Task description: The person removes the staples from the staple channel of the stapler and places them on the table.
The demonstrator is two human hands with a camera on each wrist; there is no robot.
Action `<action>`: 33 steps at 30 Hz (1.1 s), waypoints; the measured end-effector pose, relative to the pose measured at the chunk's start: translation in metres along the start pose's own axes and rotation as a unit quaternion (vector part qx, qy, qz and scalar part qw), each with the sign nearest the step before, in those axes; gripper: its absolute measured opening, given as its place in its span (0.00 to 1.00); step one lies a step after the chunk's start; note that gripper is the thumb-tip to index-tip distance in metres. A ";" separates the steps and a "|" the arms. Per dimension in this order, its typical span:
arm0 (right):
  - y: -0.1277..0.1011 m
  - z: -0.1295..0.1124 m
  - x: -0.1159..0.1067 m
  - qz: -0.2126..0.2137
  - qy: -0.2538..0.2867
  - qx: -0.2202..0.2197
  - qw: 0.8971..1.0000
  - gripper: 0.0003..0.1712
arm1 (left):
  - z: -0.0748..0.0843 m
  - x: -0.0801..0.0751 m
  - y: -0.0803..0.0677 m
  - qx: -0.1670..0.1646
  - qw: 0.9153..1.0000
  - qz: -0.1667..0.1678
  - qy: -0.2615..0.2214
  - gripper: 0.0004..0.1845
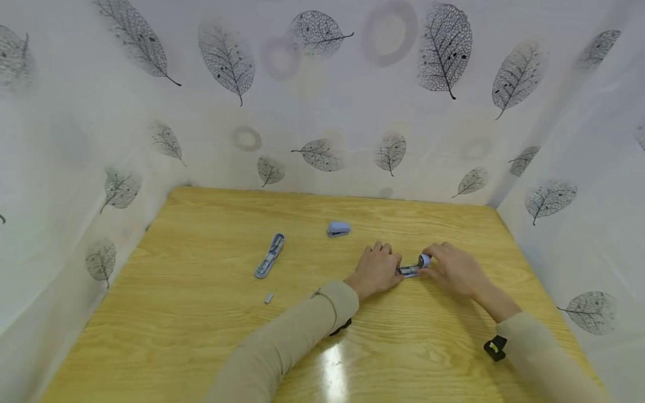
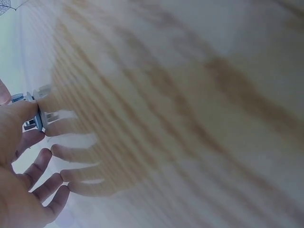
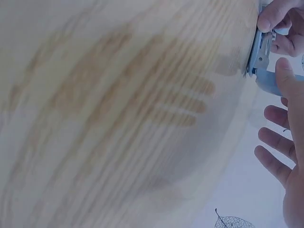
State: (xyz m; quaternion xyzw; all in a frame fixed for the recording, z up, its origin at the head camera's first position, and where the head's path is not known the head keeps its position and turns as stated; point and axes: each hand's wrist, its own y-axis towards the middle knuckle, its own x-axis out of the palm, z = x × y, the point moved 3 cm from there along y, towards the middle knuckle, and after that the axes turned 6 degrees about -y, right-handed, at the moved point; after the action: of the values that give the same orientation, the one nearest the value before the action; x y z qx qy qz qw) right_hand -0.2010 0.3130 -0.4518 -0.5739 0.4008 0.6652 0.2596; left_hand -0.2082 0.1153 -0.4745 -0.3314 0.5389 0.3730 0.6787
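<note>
Between the two hands, on the right part of the table, is a small blue stapler [image 1: 409, 271] with its top swung up and its metal inside showing. My left hand [image 1: 377, 270] pinches the base at its left end, and the other fingertips rest on the table, as the left wrist view shows. With thumb and fingers, my right hand [image 1: 456, 270] grips the raised blue top [image 3: 269, 82] at the other end. In the right wrist view the metal magazine [image 3: 261, 56] lies between the two hands. Fingers hide parts of the stapler.
A longer blue stapler [image 1: 269, 256] lies opened out to the left. Behind the hands sits a small blue stapler [image 1: 338, 228], closed. A small grey staple strip [image 1: 269, 298] lies nearer the front of the wooden table [image 1: 166, 324]. Leaf-printed sheeting [image 1: 312, 112] surrounds the table's back and sides.
</note>
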 end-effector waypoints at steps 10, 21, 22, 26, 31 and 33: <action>-0.003 0.014 -0.003 0.002 -0.027 0.014 1.000 0.22 | 0.001 0.002 -0.001 0.007 1.000 0.011 0.006 0.17; -0.005 0.023 0.000 0.009 -0.051 0.009 0.999 0.23 | 0.006 0.002 -0.003 0.007 1.000 0.012 0.005 0.17; -0.005 0.023 0.000 0.009 -0.052 0.008 0.999 0.23 | 0.006 0.002 -0.004 0.007 1.000 0.012 0.004 0.17; -0.002 0.026 0.002 0.006 -0.056 0.004 0.998 0.25 | 0.008 0.003 -0.004 0.012 1.000 0.014 0.003 0.16; 0.005 0.027 0.003 0.007 -0.057 -0.007 0.998 0.27 | 0.011 0.004 -0.005 0.022 0.999 0.019 0.014 0.18; 0.008 0.026 0.003 0.007 -0.058 -0.012 0.998 0.27 | 0.012 0.004 -0.005 0.020 0.999 0.021 0.018 0.19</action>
State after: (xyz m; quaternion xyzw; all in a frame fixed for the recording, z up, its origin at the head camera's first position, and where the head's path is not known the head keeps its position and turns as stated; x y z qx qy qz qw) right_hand -0.2221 0.3300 -0.4527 -0.5352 0.3808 0.7036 0.2710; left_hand -0.1973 0.1233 -0.4758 -0.3126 0.5658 0.3703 0.6671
